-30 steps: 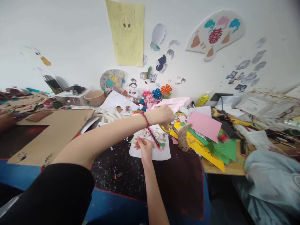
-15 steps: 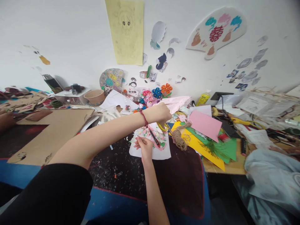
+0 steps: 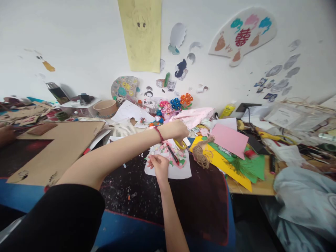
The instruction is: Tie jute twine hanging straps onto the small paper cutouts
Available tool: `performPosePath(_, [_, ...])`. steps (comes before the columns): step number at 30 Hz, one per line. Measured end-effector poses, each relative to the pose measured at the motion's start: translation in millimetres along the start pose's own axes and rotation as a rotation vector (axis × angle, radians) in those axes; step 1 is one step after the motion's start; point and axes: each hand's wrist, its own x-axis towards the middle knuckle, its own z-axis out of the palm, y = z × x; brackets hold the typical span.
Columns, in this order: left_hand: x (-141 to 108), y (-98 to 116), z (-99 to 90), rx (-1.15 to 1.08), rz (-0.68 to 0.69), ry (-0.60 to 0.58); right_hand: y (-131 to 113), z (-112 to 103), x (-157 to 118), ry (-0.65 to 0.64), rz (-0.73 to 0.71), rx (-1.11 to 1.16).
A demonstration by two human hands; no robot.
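Observation:
My left hand [image 3: 180, 130], with a red cord bracelet at its wrist, reaches across to the right above a white sheet [image 3: 182, 173]. It is closed on yellow-handled scissors [image 3: 180, 144], whose blades are mostly hidden. Pink and green cut pieces [image 3: 183, 161] lie on the sheet, and a black-and-red pen [image 3: 172, 154] rests over them. Nearer to me, my right hand [image 3: 160, 167] is over the sheet's left part, its fingers bent and pressed together; anything between them is too small to tell.
Twine [image 3: 201, 154] lies right of the sheet, beside yellow paper [image 3: 236, 177] and pink paper [image 3: 231, 139]. Beaded flowers [image 3: 175, 104] stand behind. Cardboard [image 3: 65, 150] covers the left side. Another person's hand [image 3: 5, 134] is at the far left, and a person's pale sleeve [image 3: 301, 196] at right.
My left hand has shifted slightly left and down with the scissors. My right hand has moved a little left, and its fingers look closer together.

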Motion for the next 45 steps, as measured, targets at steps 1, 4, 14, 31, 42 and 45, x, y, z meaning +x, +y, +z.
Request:
performPosePath(1, [1, -2, 2.1, -0.002, 0.002, 0.011, 0, 0, 0, -0.002, -0.002, -0.008])
performPosePath(4, [5, -6, 10.7, -0.006, 0.009, 0.062, 1, 2, -1, 0.002, -0.01, -0.035])
performPosePath(14, [5, -15, 17.9, -0.008, 0.021, 0.178, 9, 5, -8, -0.074, -0.08, -0.166])
performPosePath(31, [-45, -27, 16.5, -0.128, -0.243, 0.274, 2, 6, -32, -0.187, -0.239, -0.419])
performPosePath(42, [-118, -4, 136.0, -0.375, -0.993, 0.202, -68, -147, 7, 0.568, -0.497, -1.085])
performPosePath(45, [-120, 11, 154.4, -0.425, -1.055, 0.207, -63, -158, 20, 0.566, -0.493, -1.308])
